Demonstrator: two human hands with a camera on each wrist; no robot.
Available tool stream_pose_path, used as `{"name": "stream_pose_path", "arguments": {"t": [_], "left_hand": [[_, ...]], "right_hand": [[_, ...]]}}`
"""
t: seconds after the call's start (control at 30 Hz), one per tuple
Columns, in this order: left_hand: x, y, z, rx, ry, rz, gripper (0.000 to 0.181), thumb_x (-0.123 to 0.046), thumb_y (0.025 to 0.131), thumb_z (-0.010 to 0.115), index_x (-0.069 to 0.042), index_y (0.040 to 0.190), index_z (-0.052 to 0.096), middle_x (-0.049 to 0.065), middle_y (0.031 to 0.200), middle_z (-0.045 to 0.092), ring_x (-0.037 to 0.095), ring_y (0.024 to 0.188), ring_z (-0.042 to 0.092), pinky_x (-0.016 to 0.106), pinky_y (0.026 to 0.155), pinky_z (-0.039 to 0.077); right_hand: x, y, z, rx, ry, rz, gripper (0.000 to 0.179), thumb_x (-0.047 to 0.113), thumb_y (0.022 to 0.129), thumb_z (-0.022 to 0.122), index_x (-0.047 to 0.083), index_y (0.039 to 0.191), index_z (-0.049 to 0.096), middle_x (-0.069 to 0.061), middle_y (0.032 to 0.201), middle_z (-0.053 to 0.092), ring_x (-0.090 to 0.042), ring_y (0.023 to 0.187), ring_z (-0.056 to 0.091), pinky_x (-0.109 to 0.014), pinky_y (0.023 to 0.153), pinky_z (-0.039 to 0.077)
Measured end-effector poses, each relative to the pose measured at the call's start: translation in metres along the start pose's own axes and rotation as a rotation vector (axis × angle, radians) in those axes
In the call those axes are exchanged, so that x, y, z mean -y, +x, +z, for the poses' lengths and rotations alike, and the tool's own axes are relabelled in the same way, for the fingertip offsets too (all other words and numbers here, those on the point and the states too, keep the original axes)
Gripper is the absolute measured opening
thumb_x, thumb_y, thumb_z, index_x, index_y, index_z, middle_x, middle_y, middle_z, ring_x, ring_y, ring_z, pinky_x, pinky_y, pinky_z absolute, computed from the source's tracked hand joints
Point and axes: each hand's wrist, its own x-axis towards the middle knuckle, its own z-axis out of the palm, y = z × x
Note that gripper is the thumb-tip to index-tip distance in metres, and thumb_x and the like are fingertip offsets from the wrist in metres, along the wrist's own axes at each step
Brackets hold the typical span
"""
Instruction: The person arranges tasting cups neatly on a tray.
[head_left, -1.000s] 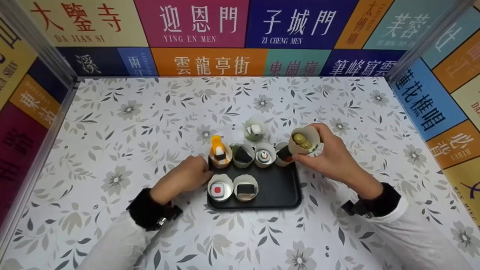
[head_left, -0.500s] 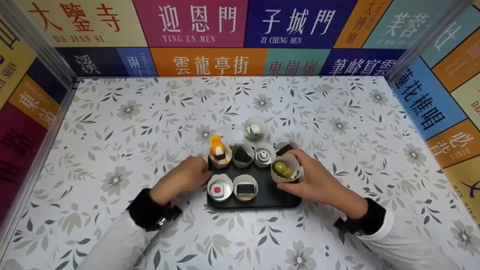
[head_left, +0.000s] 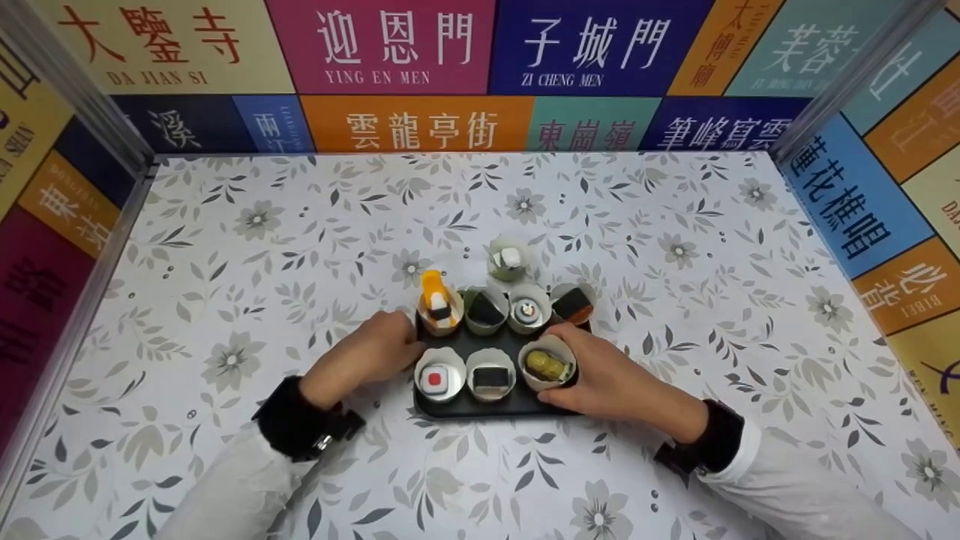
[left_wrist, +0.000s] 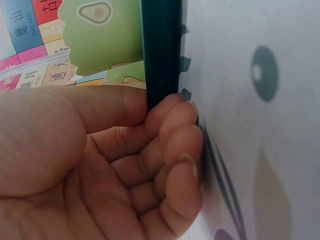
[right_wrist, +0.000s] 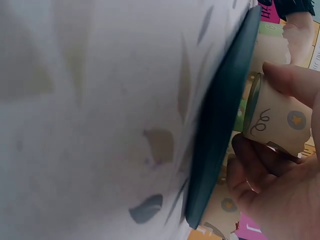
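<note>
My left hand [head_left: 371,346] holds the left edge of a black tray [head_left: 502,341]; in the left wrist view its thumb and curled fingers [left_wrist: 181,145] pinch the rim. My right hand [head_left: 600,375] grips a beige paper cup [right_wrist: 280,120] between thumb and fingers, with a yellow-green toy food piece [head_left: 547,366] inside. That cup is over the tray's front right part, its base seemingly just above the tray in the right wrist view. To its left in the front row stand a cup with a black-topped piece [head_left: 491,377] and one with a red-centred piece [head_left: 433,380].
Along the tray's back row stand several cups, holding an orange-topped piece [head_left: 437,304], a dark triangular piece [head_left: 486,309], a round roll [head_left: 528,312] and a black-and-orange piece [head_left: 574,306]. Behind the tray, another cup with a white piece [head_left: 509,259] stands on the floral tablecloth [head_left: 360,225].
My right hand has brought the cup with the yellow-green piece from beyond the tray's back right corner leftward and toward me, beside the front row. The left hand has stayed at the tray edge.
</note>
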Motion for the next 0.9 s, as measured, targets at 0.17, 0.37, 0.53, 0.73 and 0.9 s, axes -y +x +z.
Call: {"name": "stream_pose_path", "arguments": {"t": [0.17, 0.37, 0.53, 0.73, 0.9], "left_hand": [[-0.0004, 0.0002, 0.0002, -0.006, -0.002, -0.002, 0.025, -0.018, 0.099, 0.064, -0.008, 0.076, 0.063, 0.006, 0.072, 0.059, 0.022, 0.066, 0.055, 0.033, 0.061, 0.043], [-0.0008, 0.0000, -0.0002, 0.002, -0.002, -0.008, 0.026, -0.018, 0.100, 0.064, -0.008, 0.076, 0.063, 0.006, 0.072, 0.060, 0.021, 0.065, 0.056, 0.033, 0.060, 0.043], [-0.0015, -0.0004, -0.0003, 0.003, -0.008, -0.017, 0.026, -0.020, 0.100, 0.065, -0.008, 0.077, 0.064, 0.006, 0.072, 0.060, 0.022, 0.067, 0.057, 0.034, 0.061, 0.044], [-0.0007, -0.0006, 0.0002, -0.001, -0.002, -0.008, 0.027, -0.019, 0.100, 0.065, -0.008, 0.076, 0.062, 0.006, 0.072, 0.059, 0.022, 0.066, 0.056, 0.033, 0.060, 0.044], [0.0002, 0.0000, 0.0012, 0.001, -0.011, -0.012, 0.028, -0.018, 0.099, 0.065, -0.010, 0.073, 0.062, 0.004, 0.070, 0.059, 0.021, 0.065, 0.055, 0.033, 0.059, 0.044]], "right_hand": [[-0.0011, 0.0010, 0.0044, 0.032, -0.032, 0.012, 0.062, 0.023, 0.079, 0.091, 0.013, 0.130, 0.057, 0.005, 0.119, 0.062, -0.013, 0.107, 0.062, -0.041, 0.096, 0.052], [-0.0021, 0.0016, 0.0060, 0.054, -0.059, 0.004, 0.065, 0.023, 0.078, 0.092, 0.011, 0.131, 0.057, 0.002, 0.122, 0.063, -0.015, 0.112, 0.062, -0.042, 0.100, 0.050], [-0.0033, 0.0015, 0.0067, 0.053, -0.094, -0.033, 0.068, 0.022, 0.078, 0.093, 0.008, 0.133, 0.056, -0.003, 0.126, 0.064, -0.019, 0.117, 0.062, -0.044, 0.104, 0.049], [-0.0025, 0.0019, 0.0069, 0.051, -0.116, -0.059, 0.073, 0.022, 0.076, 0.095, 0.007, 0.135, 0.055, -0.006, 0.128, 0.064, -0.025, 0.120, 0.061, -0.048, 0.105, 0.048], [-0.0030, 0.0020, 0.0071, 0.047, -0.122, -0.078, 0.076, 0.023, 0.076, 0.095, 0.007, 0.137, 0.054, -0.007, 0.130, 0.063, -0.026, 0.123, 0.060, -0.049, 0.106, 0.047]]}}
